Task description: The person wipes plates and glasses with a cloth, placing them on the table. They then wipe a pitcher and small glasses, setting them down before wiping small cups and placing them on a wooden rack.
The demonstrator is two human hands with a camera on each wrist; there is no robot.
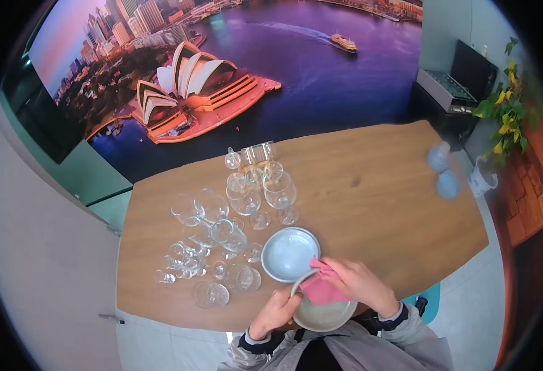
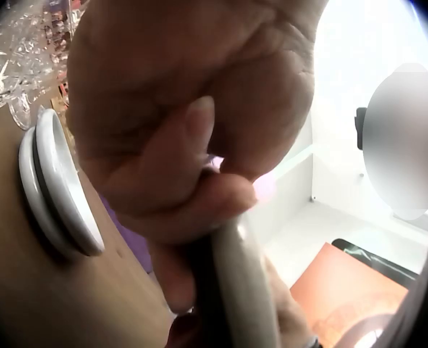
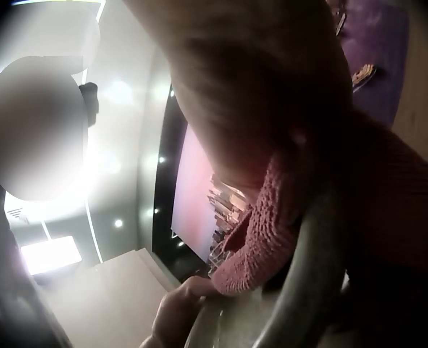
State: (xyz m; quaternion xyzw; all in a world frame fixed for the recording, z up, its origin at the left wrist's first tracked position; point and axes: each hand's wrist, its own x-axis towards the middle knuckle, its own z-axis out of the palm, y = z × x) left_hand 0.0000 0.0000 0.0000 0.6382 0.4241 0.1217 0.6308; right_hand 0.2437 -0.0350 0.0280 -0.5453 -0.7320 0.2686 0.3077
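My left hand [image 1: 276, 314] grips the left rim of a grey-green bowl [image 1: 322, 316], held tilted over the front edge of the table. The left wrist view shows its fingers curled about the bowl's rim [image 2: 244, 290]. With my right hand [image 1: 363, 285] I hold a pink cloth [image 1: 322, 288] against the inside and far rim of this bowl. In the right wrist view the textured cloth [image 3: 254, 254] is bunched between that hand and the rim. Just beyond stand pale blue-white bowls [image 1: 290, 253], two stacked as seen in the left wrist view.
Several stemmed glasses [image 1: 244, 196], tumblers [image 1: 244, 278] and small glasses [image 1: 185, 260] crowd the left half of the wooden table [image 1: 383, 185]. A glass rack [image 1: 258, 154] stands at the back. Two bluish round objects [image 1: 448, 184] sit near the right edge, by a potted plant [image 1: 508, 117].
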